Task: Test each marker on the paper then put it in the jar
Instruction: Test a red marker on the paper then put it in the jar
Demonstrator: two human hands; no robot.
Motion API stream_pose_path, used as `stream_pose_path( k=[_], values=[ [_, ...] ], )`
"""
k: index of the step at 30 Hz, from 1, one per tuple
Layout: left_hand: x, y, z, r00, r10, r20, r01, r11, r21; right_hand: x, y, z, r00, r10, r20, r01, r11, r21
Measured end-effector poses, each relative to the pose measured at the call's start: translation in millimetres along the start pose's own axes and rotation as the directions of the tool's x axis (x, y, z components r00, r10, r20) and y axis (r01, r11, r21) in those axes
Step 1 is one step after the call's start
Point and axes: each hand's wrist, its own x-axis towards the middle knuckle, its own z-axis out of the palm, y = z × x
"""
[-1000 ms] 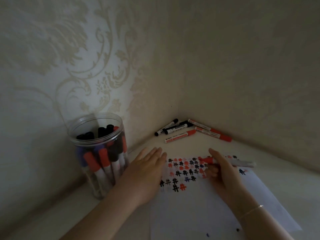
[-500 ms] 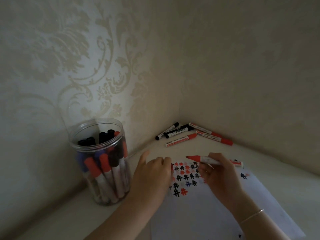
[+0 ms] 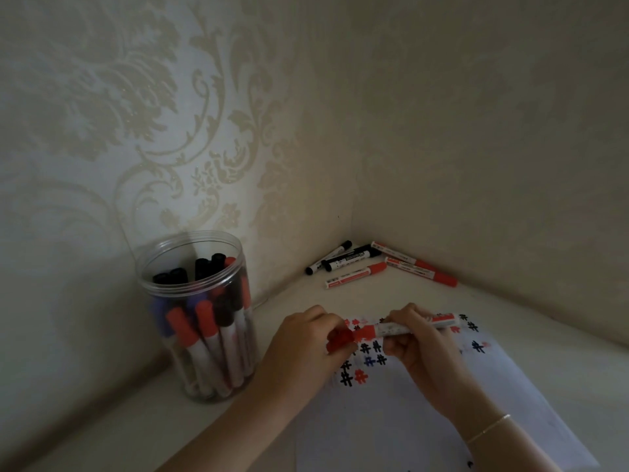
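Above the paper [image 3: 425, 413] on the bench [image 3: 531, 321], the right hand [image 3: 420, 349] grips a red marker [image 3: 408, 327] held level. The left hand [image 3: 306, 349] pinches its red cap [image 3: 340, 338] at the tip end. The jar [image 3: 200, 311] of markers stands to the left; five loose markers [image 3: 374, 264] lie in the corner.

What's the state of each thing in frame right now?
Red marker: held level above the paper, cap end at the left hand.
Left hand: gripping the marker's red cap.
Right hand: gripping the marker barrel.
Jar: upright, lidless, holding markers.
Paper: flat, covered in hash marks.
Loose markers: lying in the corner, capped.
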Motion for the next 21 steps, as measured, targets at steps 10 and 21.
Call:
stream_pose_path(
  k=[10,21],
  values=[
    [-3.3,4.7,1.5,0.979,0.0,0.203,0.065,0.948,-0.313,-5.0,-2.5,3.8,0.977,0.108,0.185,-0.082,0.986,-0.142],
    [-0.7,-2.3,8.4,0.953,-0.293,0.071,0.291,0.833,-0.471,-2.5,12.7,7.6,0.96,-0.281,0.003,0.208,0.702,-0.681]
  ],
)
